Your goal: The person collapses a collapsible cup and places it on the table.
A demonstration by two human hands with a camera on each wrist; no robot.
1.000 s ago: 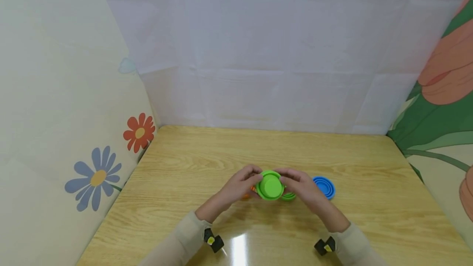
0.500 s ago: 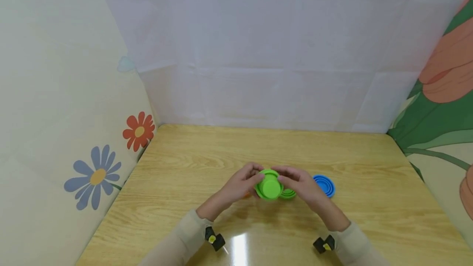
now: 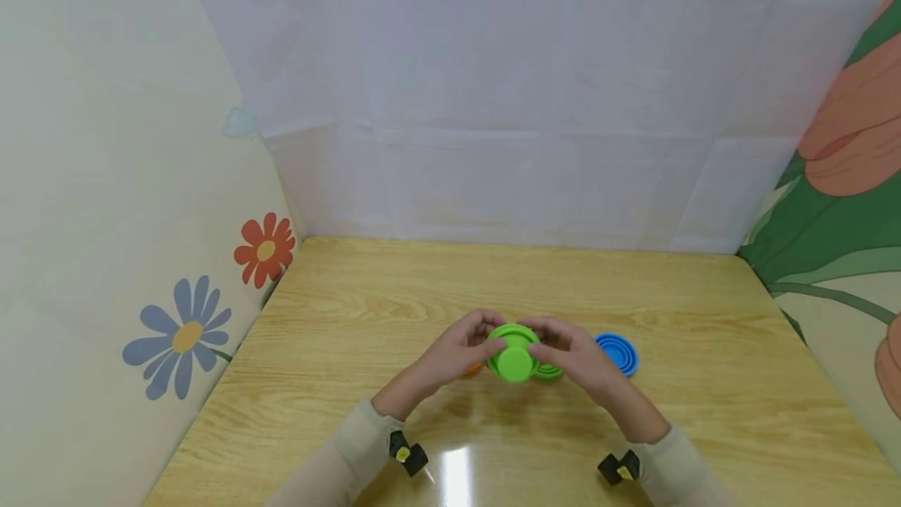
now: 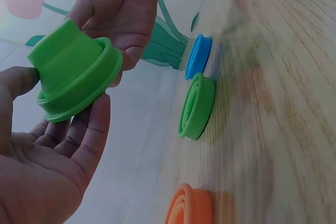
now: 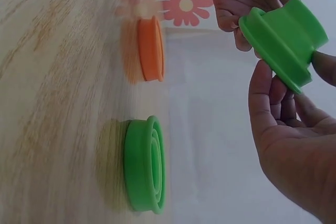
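Observation:
Both hands hold a light green collapsible cup (image 3: 515, 364) above the table, its round base facing the head camera. In the left wrist view the cup (image 4: 73, 66) is tilted, its stepped wall partly drawn out from a wide rim. My left hand (image 3: 457, 352) grips its left side, thumb by the narrow part and fingers under the rim. On the other side my right hand (image 3: 579, 357) pinches it likewise. Below lies a flattened green cup (image 4: 197, 107), partly hidden in the head view. An orange flattened cup (image 5: 150, 51) lies near the left hand, mostly covered in the head view.
A blue flattened cup (image 3: 617, 354) lies on the wooden table (image 3: 394, 288) to the right of the right hand. A white cloth (image 3: 450, 100) hangs behind the table, with flower-printed sheets at both sides. Black wrist devices (image 3: 408, 454) sit on the sleeves.
Both thumbs have shifted inward on the held green cup, closer to its base. The cup has turned slightly, showing more of its outer ring. The cups on the table stay put.

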